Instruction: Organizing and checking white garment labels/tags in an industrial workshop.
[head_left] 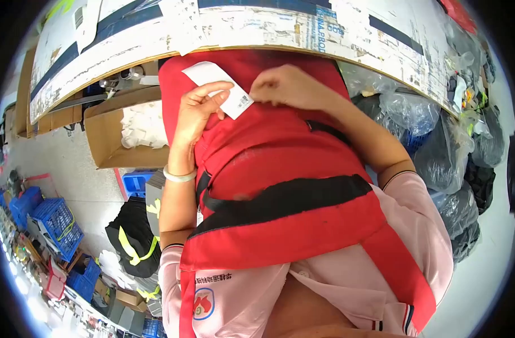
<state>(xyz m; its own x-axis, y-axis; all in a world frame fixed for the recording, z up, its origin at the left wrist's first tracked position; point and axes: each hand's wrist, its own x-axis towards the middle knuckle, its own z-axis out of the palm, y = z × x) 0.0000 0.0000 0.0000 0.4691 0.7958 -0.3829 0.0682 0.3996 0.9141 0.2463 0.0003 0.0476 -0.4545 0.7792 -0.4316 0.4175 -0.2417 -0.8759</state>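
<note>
White pieces (144, 127) in box (103, 134), label (238, 103) handheld

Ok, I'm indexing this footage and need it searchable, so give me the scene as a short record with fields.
Left hand: holding a white slip
Slip: flat, small dark print at its right end
Right hand: loosely curled, beside the slip's right end; contact unclear
Left wrist: pale bracelet
Clothing: red apron over a pink shirt
Ahead: worn, taped tabletop
Left side: open cardboard box holding white pieces; blue crate
Right side: plastic bags
</note>
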